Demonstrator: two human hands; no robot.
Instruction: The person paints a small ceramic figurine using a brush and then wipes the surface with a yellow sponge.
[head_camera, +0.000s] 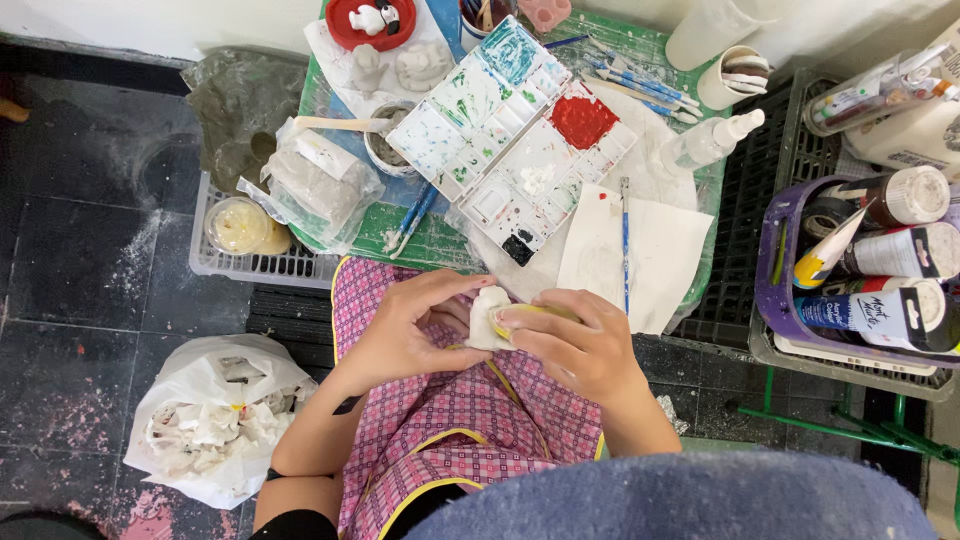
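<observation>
— What's nearest, in the lap?

— Both hands meet over a pink checked apron with yellow trim (470, 420). The left hand (405, 330) cups a small white plaster figure (487, 318) from the side, fingers curled around it. The right hand (575, 345) presses a yellow pad (530, 315) against it, gripping both.

— Containers?

— On the floor at the left, one white plastic bag (215, 415) full of white plaster pieces. Beyond it, a white slatted crate (250, 262) holding one lidded tub of pale yellow stuff (238, 225). On the right, a purple basket (775, 275) with about four paint bottles and a tube.

— And the table?

— One white folding paint palette (515, 135), wells stained green and blue, one big red patch. A thin blue brush (625, 240) lies on a white paper sheet (640, 255) just behind the hands. Two more blue brushes (415, 215) left of the palette. Farthest, a red dish (365, 22) with small figures.
</observation>
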